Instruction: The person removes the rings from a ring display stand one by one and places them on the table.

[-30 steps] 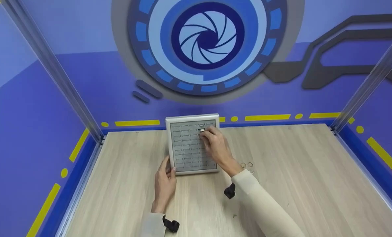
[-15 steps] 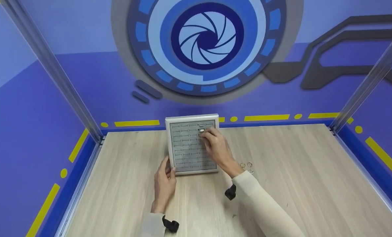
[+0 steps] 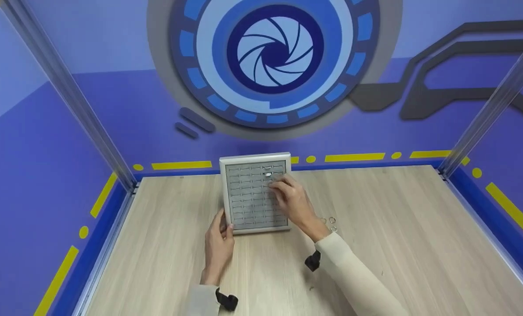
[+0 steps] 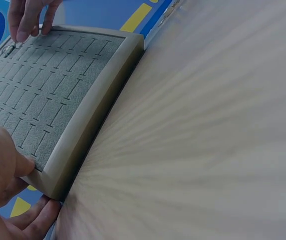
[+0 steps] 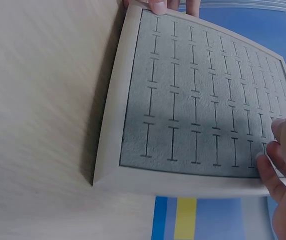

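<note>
A ring display tray [image 3: 248, 197], with a grey slotted pad and a pale frame, leans upright near the back wall. My left hand [image 3: 218, 245] grips its lower left corner, thumb on the front and fingers behind, as the left wrist view shows. My right hand [image 3: 297, 205] is at the upper right of the pad, fingers bent, close to its surface. I see nothing held between those fingers. A silver ring [image 3: 268, 174] sits in a slot in the second row, just above and left of the right fingertips. A fainter ring [image 3: 267, 168] shows in the top row.
A few loose rings [image 3: 332, 220] lie on the wooden table [image 3: 397, 245] right of the tray, partly behind the right wrist. A small dark speck [image 3: 311, 288] lies nearer the front. Blue printed panels [image 3: 112, 109] and metal posts enclose the table.
My right hand has drawn slightly down and right, off the silver ring, which stays in its slot. The left hand keeps its grip on the tray.
</note>
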The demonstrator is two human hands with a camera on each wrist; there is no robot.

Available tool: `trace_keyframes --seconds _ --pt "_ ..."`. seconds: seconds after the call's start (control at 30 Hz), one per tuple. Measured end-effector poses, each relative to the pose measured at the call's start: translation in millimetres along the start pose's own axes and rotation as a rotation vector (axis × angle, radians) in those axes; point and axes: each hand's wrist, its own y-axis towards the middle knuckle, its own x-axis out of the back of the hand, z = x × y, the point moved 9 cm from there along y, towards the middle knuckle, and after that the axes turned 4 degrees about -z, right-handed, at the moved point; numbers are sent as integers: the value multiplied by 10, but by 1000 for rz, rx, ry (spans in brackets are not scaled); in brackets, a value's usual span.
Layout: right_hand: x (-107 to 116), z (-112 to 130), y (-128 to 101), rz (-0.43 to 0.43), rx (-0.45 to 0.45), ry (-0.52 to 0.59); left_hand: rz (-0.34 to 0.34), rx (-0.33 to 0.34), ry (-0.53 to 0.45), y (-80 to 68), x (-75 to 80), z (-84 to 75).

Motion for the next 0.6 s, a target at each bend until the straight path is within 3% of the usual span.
trace_keyframes --seconds 0.6 --pt "246 -111 -294 11 6 -17 4 7 5 -8 -10 -12"
